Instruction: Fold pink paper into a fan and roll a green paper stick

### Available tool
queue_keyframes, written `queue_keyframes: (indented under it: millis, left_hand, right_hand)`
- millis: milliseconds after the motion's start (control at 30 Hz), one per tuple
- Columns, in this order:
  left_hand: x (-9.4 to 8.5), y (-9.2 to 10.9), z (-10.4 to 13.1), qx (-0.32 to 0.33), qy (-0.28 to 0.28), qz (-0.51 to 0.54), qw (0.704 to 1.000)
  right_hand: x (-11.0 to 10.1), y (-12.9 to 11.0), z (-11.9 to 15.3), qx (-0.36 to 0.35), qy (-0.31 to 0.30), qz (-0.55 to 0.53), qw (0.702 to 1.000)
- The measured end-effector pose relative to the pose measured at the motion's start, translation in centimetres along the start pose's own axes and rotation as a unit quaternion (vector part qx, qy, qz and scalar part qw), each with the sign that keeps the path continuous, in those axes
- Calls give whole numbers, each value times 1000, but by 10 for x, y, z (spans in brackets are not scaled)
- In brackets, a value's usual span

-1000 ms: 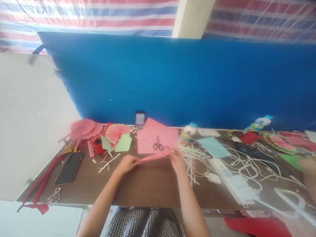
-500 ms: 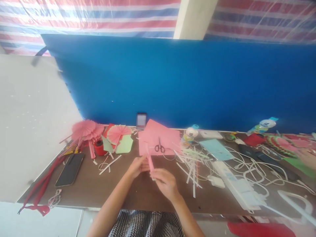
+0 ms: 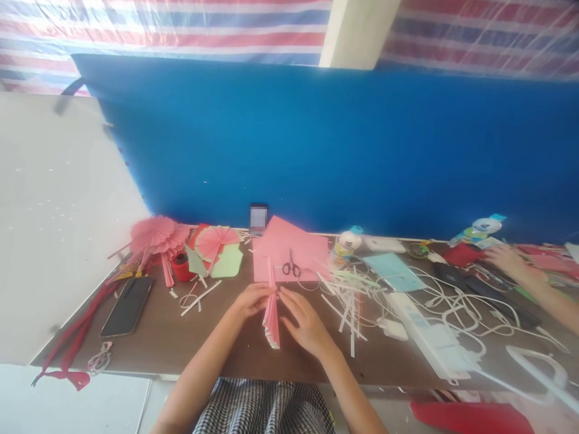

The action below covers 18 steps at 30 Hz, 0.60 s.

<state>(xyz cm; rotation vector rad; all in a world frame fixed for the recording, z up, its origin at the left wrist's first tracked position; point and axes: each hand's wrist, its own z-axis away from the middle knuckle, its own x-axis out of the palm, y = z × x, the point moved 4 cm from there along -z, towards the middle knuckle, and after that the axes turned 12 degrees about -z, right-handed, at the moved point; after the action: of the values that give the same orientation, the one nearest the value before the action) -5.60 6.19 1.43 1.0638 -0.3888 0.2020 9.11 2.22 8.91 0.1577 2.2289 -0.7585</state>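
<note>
The left hand (image 3: 254,299) is clamped on the pleated pink paper (image 3: 271,319) above the tabletop (image 3: 217,349); the right hand (image 3: 304,319), fingers apart, adjoins it. The upright bottle (image 3: 348,242) is capped; contents are indistinct.

Head camera, looking forward and down over the bench (image 3: 203,355).
The view comes from the wearer's own eye level, close above the checked clothing (image 3: 262,407) at the bottom edge; it takes in the left hand (image 3: 256,299) and right hand (image 3: 301,316) low near the centre, the bench's width, the upright blue panel (image 3: 289,144) facing it beyond, and striped sheeting (image 3: 181,30) along the top.
</note>
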Motion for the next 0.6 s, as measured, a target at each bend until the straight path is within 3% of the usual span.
queue_keyframes:
  millis: [167, 367, 467, 600]
  left_hand:
    - [0, -13, 0, -8, -11, -7, 1000]
    - [2, -11, 4, -18, -27, 9, 999]
    - [1, -9, 2, 8, -7, 30, 999]
    - [0, -11, -2, 29, 27, 24, 999]
  right_hand:
    - [12, 2, -7, -52, 0, 11, 999]
    - [21, 4, -3, -81, -8, 4, 997]
    - [22, 1, -2, -107, -26, 10, 994]
    - [20, 1, -2, -90, -54, -4, 994]
